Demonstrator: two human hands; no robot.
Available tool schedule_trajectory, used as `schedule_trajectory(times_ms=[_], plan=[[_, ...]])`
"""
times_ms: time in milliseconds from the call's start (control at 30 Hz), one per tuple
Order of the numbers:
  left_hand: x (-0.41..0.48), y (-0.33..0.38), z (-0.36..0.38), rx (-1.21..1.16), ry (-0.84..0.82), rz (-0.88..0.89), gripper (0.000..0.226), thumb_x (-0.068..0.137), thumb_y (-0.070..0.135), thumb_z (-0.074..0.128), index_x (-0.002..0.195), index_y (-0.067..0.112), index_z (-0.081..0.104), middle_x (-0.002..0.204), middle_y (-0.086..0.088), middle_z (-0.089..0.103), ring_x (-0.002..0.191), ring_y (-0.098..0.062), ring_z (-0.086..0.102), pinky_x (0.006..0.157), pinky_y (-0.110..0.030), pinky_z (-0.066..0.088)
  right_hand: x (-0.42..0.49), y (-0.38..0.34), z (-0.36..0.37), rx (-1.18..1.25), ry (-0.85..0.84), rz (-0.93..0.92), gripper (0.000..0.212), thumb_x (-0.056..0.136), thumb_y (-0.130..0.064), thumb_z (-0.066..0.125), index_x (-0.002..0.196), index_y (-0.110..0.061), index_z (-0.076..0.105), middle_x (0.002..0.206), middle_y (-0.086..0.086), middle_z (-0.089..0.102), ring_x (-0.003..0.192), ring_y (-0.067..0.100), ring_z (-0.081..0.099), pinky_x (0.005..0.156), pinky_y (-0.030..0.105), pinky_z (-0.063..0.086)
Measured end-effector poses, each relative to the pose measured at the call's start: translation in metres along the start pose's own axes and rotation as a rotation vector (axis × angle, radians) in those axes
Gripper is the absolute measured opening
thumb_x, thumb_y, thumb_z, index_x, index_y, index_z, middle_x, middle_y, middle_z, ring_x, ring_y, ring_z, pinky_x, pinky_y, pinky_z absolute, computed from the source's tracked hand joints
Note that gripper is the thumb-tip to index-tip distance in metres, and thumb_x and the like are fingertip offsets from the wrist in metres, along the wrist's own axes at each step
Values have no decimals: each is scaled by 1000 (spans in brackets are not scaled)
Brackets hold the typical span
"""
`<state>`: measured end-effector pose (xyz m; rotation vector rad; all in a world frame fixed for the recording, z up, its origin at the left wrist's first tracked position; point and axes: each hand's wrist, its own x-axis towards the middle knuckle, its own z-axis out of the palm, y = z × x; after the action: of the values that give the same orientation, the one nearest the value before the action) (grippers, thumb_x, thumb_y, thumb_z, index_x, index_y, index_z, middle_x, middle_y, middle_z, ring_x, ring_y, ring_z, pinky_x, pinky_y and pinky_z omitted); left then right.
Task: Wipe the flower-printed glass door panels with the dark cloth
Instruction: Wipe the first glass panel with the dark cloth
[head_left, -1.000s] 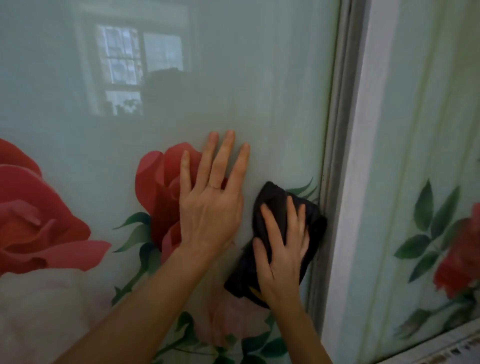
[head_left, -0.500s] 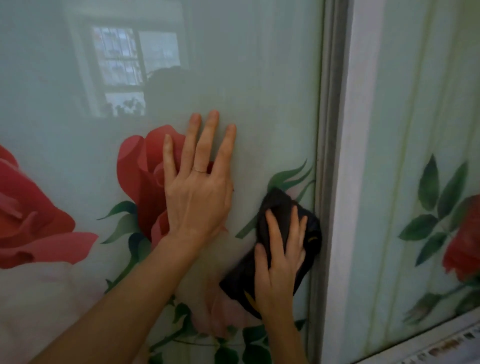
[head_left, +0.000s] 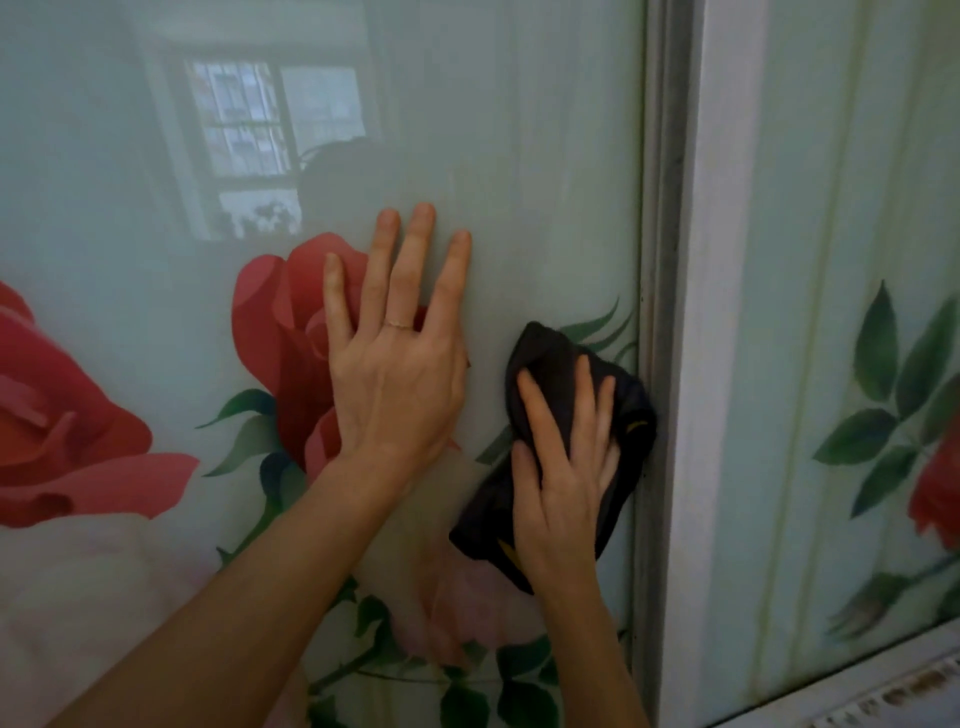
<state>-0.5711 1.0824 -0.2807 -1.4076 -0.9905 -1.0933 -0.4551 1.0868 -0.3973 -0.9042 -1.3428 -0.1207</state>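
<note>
Here | left hand (head_left: 395, 384) splayed on panel (head_left: 519, 156) | right hand (head_left: 561, 493) flat, half-covering cloth (head_left: 550, 353)

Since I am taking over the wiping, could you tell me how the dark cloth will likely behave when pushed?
Probably floppy: the dark cloth bunches in folds under the right hand, its lower end drooping. Likely light, since flat fingers pin it to the glass panel. It should slide easily on that reflective surface.
</note>
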Motion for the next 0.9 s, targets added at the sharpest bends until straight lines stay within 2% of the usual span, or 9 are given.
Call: schedule_trajectory(times_ms=[100, 233, 333, 433, 633, 767, 900], plan=[[2, -1, 2, 16, 19, -3, 61, 94, 6, 51, 153, 13, 41, 160, -15, 33, 150, -34, 28, 121, -57, 11, -15, 6, 0, -20, -28, 3, 61, 101, -24, 39, 151, -55, 25, 167, -21, 0, 157, 13, -5, 116, 59, 6], [6, -1, 4, 45, 43, -6, 59, 93, 7, 54, 151, 13, 45, 157, -16, 39, 146, -36, 34, 119, -59, 17, 0, -7, -4, 45, -47, 19, 65, 100, -12, 47, 151, -49, 35, 168, -5, 11, 155, 16, -6, 117, 63, -1], [4, -1, 4, 29, 57, -2, 48, 100, 12, 48, 148, 13, 50, 153, -18, 44, 143, -38, 39, 118, -59, 22, 27, -24, -9, 84, -74, -35, 60, 98, -5, 49, 149, -37, 47, 169, 6, 14, 157, 25, -4, 117, 56, -10], [0, -5, 4, 21, 57, 30, 49, 98, 9, 51, 146, 14, 52, 151, -19, 46, 142, -38, 41, 117, -59, 25, 30, -26, -10, 83, -74, -66, 56, 99, -4, 50, 148, -31, 50, 169, 10, 16, 157, 31, -1, 119, 53, -9], [-20, -9, 3, 75, 85, 68, 59, 91, -3, 57, 147, 14, 52, 151, -18, 47, 142, -36, 42, 118, -57, 24, -47, 2, -3, 31, -85, 16, 63, 101, -7, 50, 151, -42, 37, 168, 0, 12, 156, 23, -3, 121, 62, 1], [-27, -12, -3, 50, 52, 63, 62, 90, -5, 56, 149, 12, 49, 154, -18, 42, 145, -35, 36, 121, -52, 14, -50, 1, -6, 86, -110, 55, 59, 101, -8, 47, 148, -42, 41, 167, -4, 9, 156, 19, -6, 122, 62, -1], [-28, -19, -9, 9, 8, 97, 56, 95, 1, 56, 149, 12, 48, 155, -19, 41, 146, -36, 34, 122, -51, 15, -24, -18, -4, 117, -101, 22, 59, 100, -4, 47, 146, -41, 44, 170, 1, 9, 157, 22, -8, 122, 60, -8]])
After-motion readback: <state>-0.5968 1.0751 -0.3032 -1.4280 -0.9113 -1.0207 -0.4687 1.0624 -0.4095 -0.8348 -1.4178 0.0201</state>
